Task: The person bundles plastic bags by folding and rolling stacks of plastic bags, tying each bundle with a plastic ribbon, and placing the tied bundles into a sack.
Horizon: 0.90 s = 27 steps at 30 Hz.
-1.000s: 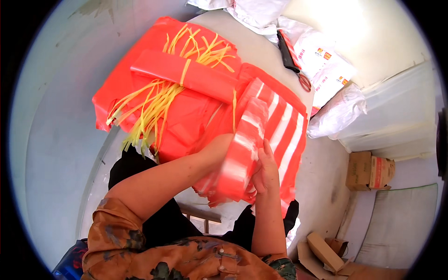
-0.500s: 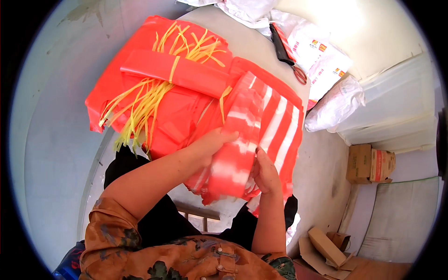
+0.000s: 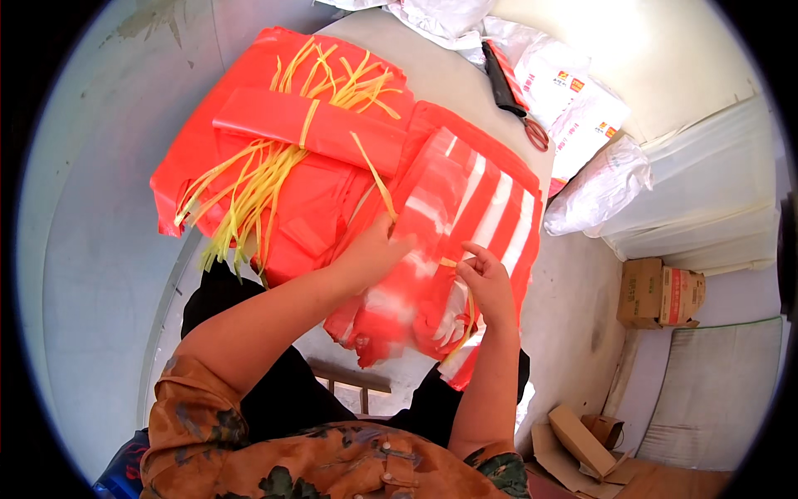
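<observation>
Right hand farther forward, half-curled.

Bright glare bleaches the wall between one and two o'clock; fisheye distortion bows outer edges; the left hand shows blurred fingertips.

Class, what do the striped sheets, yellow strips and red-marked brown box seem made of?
Striped sheets: probably thin plastic, glossy, given their sheen and creases. Yellow strips: perhaps plastic, slightly shiny, narrow and curling. Brown box: likely matt cardboard, with folded edges.
</observation>
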Each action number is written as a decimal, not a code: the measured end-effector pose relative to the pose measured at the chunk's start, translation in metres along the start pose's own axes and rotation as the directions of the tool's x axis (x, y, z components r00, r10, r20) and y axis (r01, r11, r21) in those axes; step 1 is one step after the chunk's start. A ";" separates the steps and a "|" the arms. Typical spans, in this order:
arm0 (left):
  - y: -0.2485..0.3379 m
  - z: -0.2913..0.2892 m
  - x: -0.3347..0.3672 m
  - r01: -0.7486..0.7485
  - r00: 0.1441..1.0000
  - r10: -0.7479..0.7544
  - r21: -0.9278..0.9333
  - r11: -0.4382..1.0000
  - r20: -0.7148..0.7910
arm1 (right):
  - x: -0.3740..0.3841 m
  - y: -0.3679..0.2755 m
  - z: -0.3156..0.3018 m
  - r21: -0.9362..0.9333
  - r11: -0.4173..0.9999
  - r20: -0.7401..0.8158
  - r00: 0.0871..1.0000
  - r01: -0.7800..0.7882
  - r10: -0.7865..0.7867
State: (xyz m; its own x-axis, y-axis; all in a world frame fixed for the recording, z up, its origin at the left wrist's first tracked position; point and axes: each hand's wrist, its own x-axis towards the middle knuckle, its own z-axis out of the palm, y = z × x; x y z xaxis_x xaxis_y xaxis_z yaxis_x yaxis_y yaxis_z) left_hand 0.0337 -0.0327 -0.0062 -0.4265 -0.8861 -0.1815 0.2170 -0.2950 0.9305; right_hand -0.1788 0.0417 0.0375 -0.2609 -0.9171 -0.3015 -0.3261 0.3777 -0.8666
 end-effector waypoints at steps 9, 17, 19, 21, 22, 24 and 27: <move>0.033 -0.032 0.015 -0.292 0.938 0.332 0.736 0.611 0.097 | -0.012 -0.014 0.010 -0.126 0.989 0.101 0.991 -0.076 0.089; 0.041 -0.020 0.007 -0.436 0.896 0.312 0.766 0.473 0.318 | -0.006 0.009 0.021 0.308 0.948 -0.125 0.991 0.081 -0.044; 0.036 -0.018 0.006 -0.502 0.860 0.338 0.745 0.438 0.381 | 0.000 0.006 0.033 0.299 0.943 -0.189 0.978 0.146 -0.092; 0.034 -0.014 0.006 -0.555 0.827 0.372 0.716 0.424 0.421 | 0.005 0.001 0.043 0.283 0.936 -0.254 0.957 0.211 -0.140; 0.035 -0.011 0.005 -0.558 0.825 0.377 0.713 0.424 0.421 | 0.007 -0.003 0.047 0.358 0.901 -0.286 0.947 0.245 -0.143; 0.039 -0.008 0.001 -0.552 0.831 0.389 0.676 0.488 0.398 | 0.008 -0.017 0.056 0.427 0.860 -0.315 0.937 0.280 -0.150; 0.033 -0.007 0.004 -0.625 0.774 0.513 0.575 0.527 0.371 | 0.002 -0.035 0.069 0.166 0.953 -0.281 0.939 0.252 -0.199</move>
State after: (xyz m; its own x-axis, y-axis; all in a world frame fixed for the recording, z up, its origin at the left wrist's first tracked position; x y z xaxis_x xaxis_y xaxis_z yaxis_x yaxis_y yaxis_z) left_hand 0.0450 -0.0484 0.0212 -0.5444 -0.7046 0.4552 -0.1239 0.6042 0.7871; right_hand -0.1048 0.0175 0.0398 -0.4354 -0.9002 0.0015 -0.2254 0.1074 -0.9683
